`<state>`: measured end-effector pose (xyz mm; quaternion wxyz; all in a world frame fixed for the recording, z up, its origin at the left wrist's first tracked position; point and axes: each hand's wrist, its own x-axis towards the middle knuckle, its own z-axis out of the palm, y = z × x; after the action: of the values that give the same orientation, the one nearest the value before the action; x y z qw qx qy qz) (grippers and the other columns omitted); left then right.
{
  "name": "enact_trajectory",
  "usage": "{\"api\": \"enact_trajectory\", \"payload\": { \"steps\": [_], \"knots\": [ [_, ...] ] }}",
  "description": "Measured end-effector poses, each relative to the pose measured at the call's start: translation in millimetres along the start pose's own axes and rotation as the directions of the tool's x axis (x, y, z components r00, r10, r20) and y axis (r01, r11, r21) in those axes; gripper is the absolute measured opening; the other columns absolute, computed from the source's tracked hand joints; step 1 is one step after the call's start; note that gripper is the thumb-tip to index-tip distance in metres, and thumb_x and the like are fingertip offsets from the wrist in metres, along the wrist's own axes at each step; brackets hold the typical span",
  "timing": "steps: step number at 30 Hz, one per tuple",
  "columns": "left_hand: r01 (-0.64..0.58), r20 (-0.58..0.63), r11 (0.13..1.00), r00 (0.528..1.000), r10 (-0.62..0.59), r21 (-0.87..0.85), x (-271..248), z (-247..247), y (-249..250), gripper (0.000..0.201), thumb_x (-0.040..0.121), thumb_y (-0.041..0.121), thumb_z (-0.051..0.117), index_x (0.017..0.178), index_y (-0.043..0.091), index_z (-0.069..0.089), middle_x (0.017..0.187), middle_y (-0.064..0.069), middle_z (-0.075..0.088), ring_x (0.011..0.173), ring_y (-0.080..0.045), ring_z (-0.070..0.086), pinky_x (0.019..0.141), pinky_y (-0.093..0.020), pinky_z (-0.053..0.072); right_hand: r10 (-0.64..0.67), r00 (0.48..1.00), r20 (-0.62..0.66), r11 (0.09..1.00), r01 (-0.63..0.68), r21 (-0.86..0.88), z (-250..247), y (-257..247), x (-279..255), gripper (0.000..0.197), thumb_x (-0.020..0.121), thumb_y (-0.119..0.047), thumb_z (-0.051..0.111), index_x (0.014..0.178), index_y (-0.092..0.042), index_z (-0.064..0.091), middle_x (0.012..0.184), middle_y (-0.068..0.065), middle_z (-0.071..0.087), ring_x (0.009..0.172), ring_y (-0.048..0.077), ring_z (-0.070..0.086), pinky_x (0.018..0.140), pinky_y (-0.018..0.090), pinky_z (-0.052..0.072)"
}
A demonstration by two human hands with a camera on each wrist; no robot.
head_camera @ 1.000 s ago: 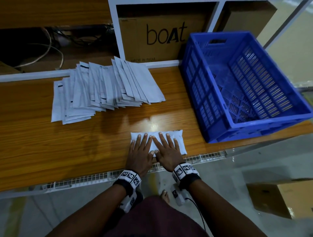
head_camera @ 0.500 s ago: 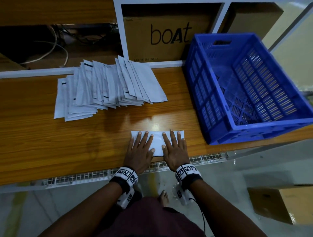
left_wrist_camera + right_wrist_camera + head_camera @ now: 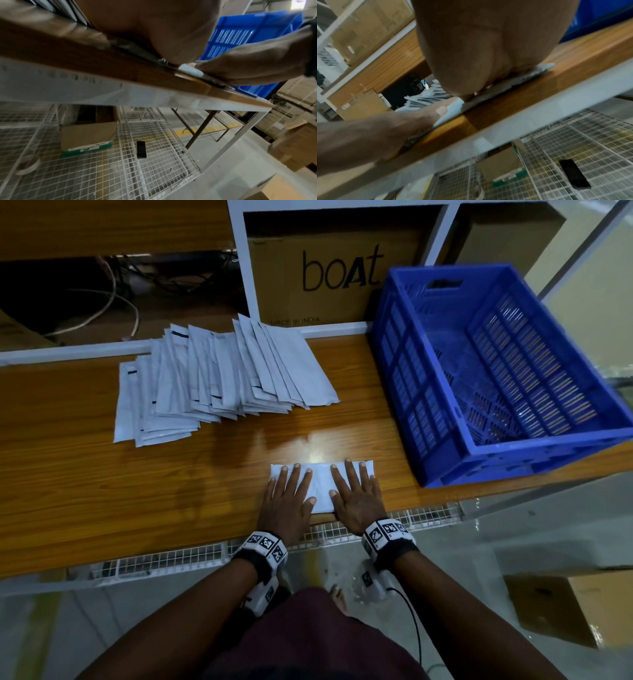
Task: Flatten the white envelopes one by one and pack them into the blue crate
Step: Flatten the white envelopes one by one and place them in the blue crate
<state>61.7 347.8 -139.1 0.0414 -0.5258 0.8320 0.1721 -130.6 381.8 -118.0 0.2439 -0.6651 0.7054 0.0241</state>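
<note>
Wood-grain bench (image 3: 102, 474) carries everything, with a cardboard box (image 3: 329, 268) printed "boAt" standing behind it. At the right end sits the blue crate (image 3: 507, 446), tilted toward the person. A fanned pile of white envelopes (image 3: 212, 381) lies at the left rear. One white envelope (image 3: 320, 491) lies flat at the near edge, just beside the crate. The left hand (image 3: 287, 505) and right hand (image 3: 356, 501) press on it side by side, fingers (image 3: 349, 474) straight and spread, grasping nothing.
</note>
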Motion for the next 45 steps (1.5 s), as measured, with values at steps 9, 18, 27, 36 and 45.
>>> {"api": "enact_trajectory", "payload": {
  "steps": [9,18,27,36,45],
  "knots": [
    [-0.003,-0.070,1.000,0.998,0.001,-0.029,9,-39,-3,0.066,0.107,0.033,0.041,0.164,0.032,0.006,0.171,0.002,0.010,0.158,-0.024,0.006,0.127,-0.048,0.005,-0.067,0.998,0.016,0.990,0.069,-0.126,-42,-6,8,0.073,0.099,-0.029,0.048,0.160,-0.027,0.008,0.166,0.004,0.013,0.154,0.028,0.004,0.122,0.056,0.002],
    [0.016,-0.086,1.000,0.996,-0.017,-0.012,29,-70,0,0.059,0.090,0.038,0.071,0.143,0.028,0.045,0.141,0.004,0.050,0.138,-0.021,0.039,0.125,-0.051,0.005,-0.133,0.981,-0.140,0.957,0.091,-0.275,-65,-16,17,0.038,0.085,-0.034,0.066,0.121,-0.020,0.063,0.124,0.004,0.061,0.122,0.028,0.048,0.110,0.048,0.026],
    [-0.083,-0.412,0.994,0.905,0.104,0.068,15,-90,9,0.029,0.069,0.010,0.077,0.082,0.027,0.057,0.088,0.006,0.065,0.093,-0.024,0.057,0.107,-0.054,0.037,-0.197,0.838,-0.509,0.956,0.050,-0.288,-67,-27,2,0.022,0.086,-0.028,0.073,0.106,-0.020,0.067,0.091,0.003,0.072,0.085,0.028,0.063,0.086,0.044,0.039],
    [-0.106,-0.160,0.992,0.980,0.115,0.068,-18,-34,5,0.066,0.071,0.050,0.062,0.130,0.020,0.060,0.139,-0.003,0.056,0.138,-0.030,0.044,0.121,-0.061,0.016,-0.092,0.971,-0.220,0.974,0.041,-0.222,-14,-26,-28,0.064,0.066,-0.033,0.065,0.129,-0.024,0.056,0.109,0.003,0.062,0.100,0.030,0.058,0.093,0.050,0.038],
    [-0.055,-0.037,0.994,0.998,0.059,0.092,-7,5,9,0.067,0.104,0.054,0.000,0.163,0.022,-0.002,0.172,0.002,-0.005,0.158,-0.023,-0.011,0.123,-0.052,-0.008,-0.103,0.959,-0.265,0.994,0.092,-0.051,4,-26,-25,0.056,0.103,-0.040,0.029,0.157,-0.025,0.024,0.165,0.006,0.019,0.152,0.029,0.015,0.122,0.049,0.016]
  ]
}}
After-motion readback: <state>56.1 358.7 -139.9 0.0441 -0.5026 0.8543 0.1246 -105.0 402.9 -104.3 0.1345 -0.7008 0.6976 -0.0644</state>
